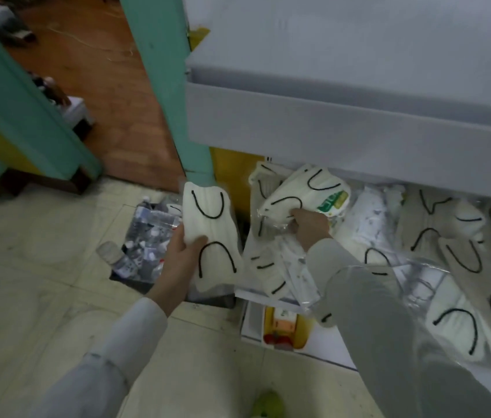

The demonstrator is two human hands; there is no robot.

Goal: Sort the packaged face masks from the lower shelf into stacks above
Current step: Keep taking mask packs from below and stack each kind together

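Under the grey upper shelf (356,128), which fills the upper right of the frame, the back of the lower shelf (268,297) is hidden, and the heap of packaged masks (461,251) runs off the right edge — how many lie there cannot be told. Motion blur softens everything; the green print on one pack is unreadable. Lower down, pale floor tiles (36,267) give way to wooden flooring (111,95) at upper left, past a teal post (175,95). A bin of crushed plastic bottles (147,236) sits on the tiles left of centre.

Each mask is cream-white with black ear loops, sealed in clear, crinkled plastic. The left hand (181,251) is closed around one such pack (211,233), thumb across its front, holding it upright just left of the lower shelf. The right hand (307,221) reaches into the heap at centre — its fingers curl round the edge of a pack with a green label (307,200), tilted against its neighbours.
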